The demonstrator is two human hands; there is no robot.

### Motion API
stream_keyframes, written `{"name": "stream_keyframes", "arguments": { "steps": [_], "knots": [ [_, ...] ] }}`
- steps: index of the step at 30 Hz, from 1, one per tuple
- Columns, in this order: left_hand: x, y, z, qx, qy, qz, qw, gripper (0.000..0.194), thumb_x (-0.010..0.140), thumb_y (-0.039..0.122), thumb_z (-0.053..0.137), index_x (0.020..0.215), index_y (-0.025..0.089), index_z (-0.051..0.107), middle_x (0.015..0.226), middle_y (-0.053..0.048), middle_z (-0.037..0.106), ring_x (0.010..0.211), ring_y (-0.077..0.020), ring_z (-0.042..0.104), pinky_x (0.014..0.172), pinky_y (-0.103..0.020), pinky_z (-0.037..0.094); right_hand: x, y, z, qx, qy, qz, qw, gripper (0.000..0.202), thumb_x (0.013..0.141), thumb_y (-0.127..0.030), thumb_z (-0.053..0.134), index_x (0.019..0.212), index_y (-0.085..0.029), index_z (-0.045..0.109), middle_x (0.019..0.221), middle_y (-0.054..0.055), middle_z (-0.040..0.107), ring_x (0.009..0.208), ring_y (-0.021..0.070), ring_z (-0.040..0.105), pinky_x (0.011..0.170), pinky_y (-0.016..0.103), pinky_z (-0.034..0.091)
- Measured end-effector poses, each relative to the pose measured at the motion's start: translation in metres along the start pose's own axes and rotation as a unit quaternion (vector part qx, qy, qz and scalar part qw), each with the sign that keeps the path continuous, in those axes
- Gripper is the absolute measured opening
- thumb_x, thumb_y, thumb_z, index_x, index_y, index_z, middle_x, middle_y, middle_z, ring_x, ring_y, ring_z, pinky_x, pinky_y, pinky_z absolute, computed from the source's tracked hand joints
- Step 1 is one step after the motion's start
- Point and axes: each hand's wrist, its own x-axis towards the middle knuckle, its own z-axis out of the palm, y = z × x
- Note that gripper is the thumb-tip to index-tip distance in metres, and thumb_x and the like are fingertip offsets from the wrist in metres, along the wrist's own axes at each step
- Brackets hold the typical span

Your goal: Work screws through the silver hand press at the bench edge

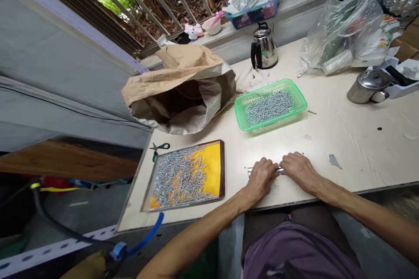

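Note:
Close to the table's near edge, my left hand (262, 175) is closed on a slim, shiny metal strip (250, 171), whose end sticks out to the left of the fingers. My right hand (301, 173) is closed at the other end of the metal, where a short silver length shows between the two hands. The fingers cover most of the piece, so its kind is unclear. Left of my hands lies a shallow tray (212, 166) with a yellow bottom, strewn with many small silver metal pins (180, 178). Beyond my hands, a green plastic basket (278, 124) holds more such pins (270, 107).
An open brown paper bag (183, 74) stands behind the tray. Green-handled scissors (159, 148) lie at the table's left edge. Further back are a steel kettle (266, 48), a lidded metal pot (368, 87) and a clear plastic bag (340, 30). A blue hose (147, 237) hangs below the table.

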Motion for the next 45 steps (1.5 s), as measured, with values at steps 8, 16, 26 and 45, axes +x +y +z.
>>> {"name": "stream_keyframes", "arguments": {
  "steps": [8,16,26,45],
  "knots": [
    [-0.005,0.003,0.023,-0.011,0.132,-0.008,0.991,0.032,0.094,0.023,0.042,0.125,0.016,0.045,0.133,-0.017,0.049,0.126,-0.0294,0.045,0.099,-0.051,0.044,0.009,0.020,-0.015,-0.002,-0.018,0.022,1.000,0.054,0.069,-0.034,0.076,0.115,-0.015,0.056,0.109,0.012,0.062,0.098,0.0267,0.054,0.078,0.035,0.043],
    [-0.030,0.041,0.048,-0.098,0.176,0.033,0.979,0.037,0.094,0.028,0.044,0.129,0.015,0.045,0.131,-0.016,0.055,0.130,-0.0295,0.043,0.108,-0.055,0.036,0.030,0.036,-0.031,-0.032,-0.039,0.047,0.998,0.015,0.090,-0.021,0.049,0.089,-0.018,0.064,0.091,0.007,0.063,0.085,0.0194,0.055,0.075,0.031,0.038],
    [-0.028,0.038,0.041,-0.151,0.135,0.052,0.978,0.046,0.089,0.030,0.052,0.130,0.011,0.047,0.126,-0.018,0.057,0.126,-0.0302,0.047,0.107,-0.049,0.038,0.067,-0.026,-0.021,-0.023,-0.086,-0.112,0.990,0.012,0.086,-0.022,0.058,0.085,-0.024,0.069,0.099,0.006,0.062,0.093,0.0200,0.048,0.073,0.031,0.031],
    [-0.071,-0.090,-0.030,0.045,0.253,-0.318,0.913,0.022,0.090,0.016,0.045,0.085,0.015,0.066,0.087,-0.009,0.063,0.086,-0.0206,0.056,0.080,-0.033,0.045,0.124,0.005,-0.084,-0.040,0.274,0.009,0.961,0.031,0.092,-0.026,0.038,0.114,-0.017,0.058,0.094,0.014,0.061,0.086,0.0282,0.056,0.071,0.041,0.045]
  ]
}}
